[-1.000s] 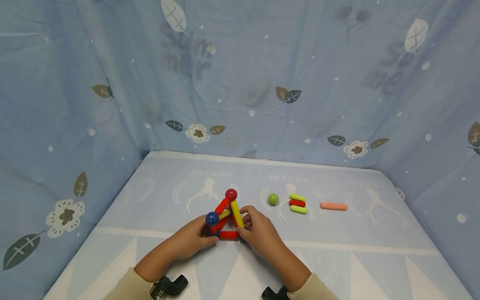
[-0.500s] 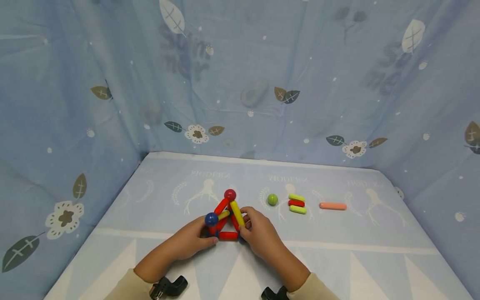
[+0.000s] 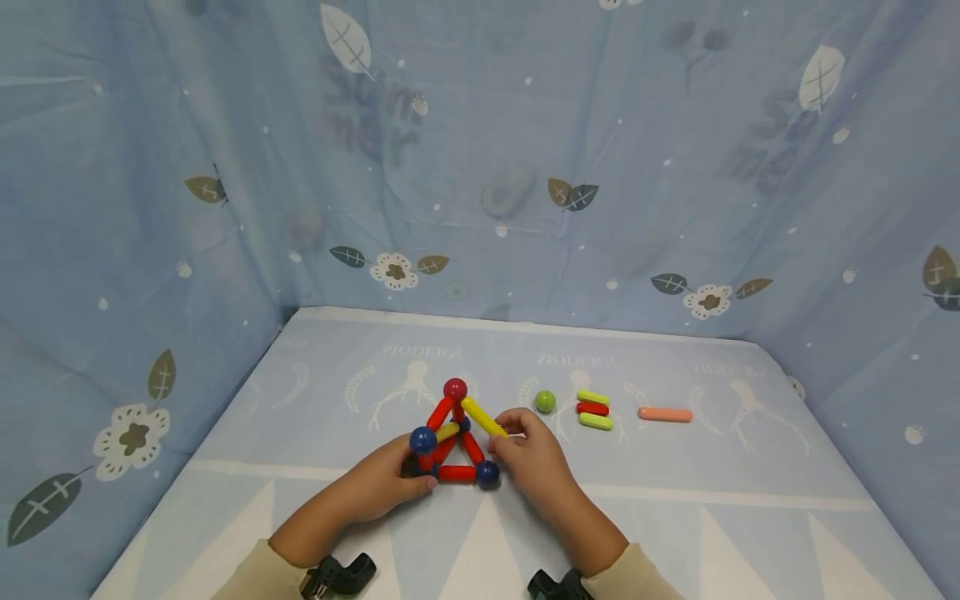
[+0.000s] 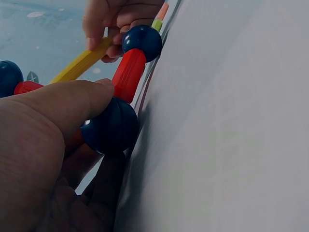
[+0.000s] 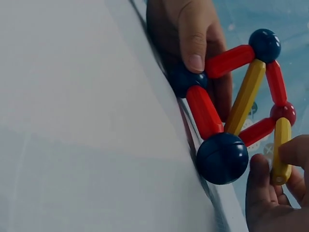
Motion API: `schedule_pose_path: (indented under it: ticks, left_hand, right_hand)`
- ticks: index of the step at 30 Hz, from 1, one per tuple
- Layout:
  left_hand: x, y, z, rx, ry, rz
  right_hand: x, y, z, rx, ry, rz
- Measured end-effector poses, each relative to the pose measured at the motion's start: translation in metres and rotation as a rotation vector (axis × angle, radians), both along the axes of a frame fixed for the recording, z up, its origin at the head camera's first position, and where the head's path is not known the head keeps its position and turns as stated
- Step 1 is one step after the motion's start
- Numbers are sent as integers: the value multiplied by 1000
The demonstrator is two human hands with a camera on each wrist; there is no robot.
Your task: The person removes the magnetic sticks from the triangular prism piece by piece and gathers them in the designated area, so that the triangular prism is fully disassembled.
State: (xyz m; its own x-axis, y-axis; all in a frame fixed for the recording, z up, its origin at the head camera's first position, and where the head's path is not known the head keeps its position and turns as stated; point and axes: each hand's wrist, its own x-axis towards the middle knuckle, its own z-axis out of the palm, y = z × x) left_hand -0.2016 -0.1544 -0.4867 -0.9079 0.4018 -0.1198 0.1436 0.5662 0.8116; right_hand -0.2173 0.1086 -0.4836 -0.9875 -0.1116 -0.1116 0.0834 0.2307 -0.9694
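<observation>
A structure of magnetic sticks and balls stands on the table, with a red ball (image 3: 454, 389) at its top, red sticks (image 3: 457, 473) and several blue balls (image 3: 487, 475). My left hand (image 3: 381, 482) holds its lower left corner, thumb on a blue ball (image 4: 112, 126) in the left wrist view. My right hand (image 3: 534, 457) pinches the lower end of a yellow magnetic stick (image 3: 484, 417). That stick's upper end meets the red ball; its lower end is apart from the right-hand blue ball (image 5: 222, 158). Another yellow stick (image 5: 246, 97) is within the structure.
Right of the structure lie a green ball (image 3: 545, 402), two yellow-green sticks (image 3: 596, 422) with a red stick (image 3: 592, 408) between them, and an orange stick (image 3: 664, 414) farther right. A blue patterned curtain (image 3: 480, 167) encloses the table's back and sides.
My right hand has moved a little right, swinging the yellow stick's lower end outward, off the lower right blue ball, which now shows fully. My left hand keeps its hold.
</observation>
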Motion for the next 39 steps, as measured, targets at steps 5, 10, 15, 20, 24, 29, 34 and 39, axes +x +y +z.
schedule_pose_path:
  ticks: [5,10,15,20,24,29,34,39]
  left_hand:
    - [-1,0,1,-7,-9,-4]
    - [-1,1,0,-3,-3,-14]
    - [-1,0,-2,4,5,-26]
    - [-2,-1,-3,6,4,-16]
    - [-4,-1,-3,1,3,-17]
    - [-5,-1,-4,-4,7,-22]
    - [-4,1,-2,-8,-6,-6]
    - [-4,1,-2,-12,-14,-3]
  right_hand:
    - [-3,4,-2,-285,-84,-56]
    - [-3,6,-5,-395,-88,-92]
    - [-3,7,-7,-401,-108,-110]
    - [-4,8,-6,-382,-115,-107]
    - [-6,7,-5,-355,-113,-110]
    - [-7,9,-6,-303,-112,-105]
    - [-6,11,-7,-221,-104,-121]
    - [-6,14,-11,-195,-122,-115]
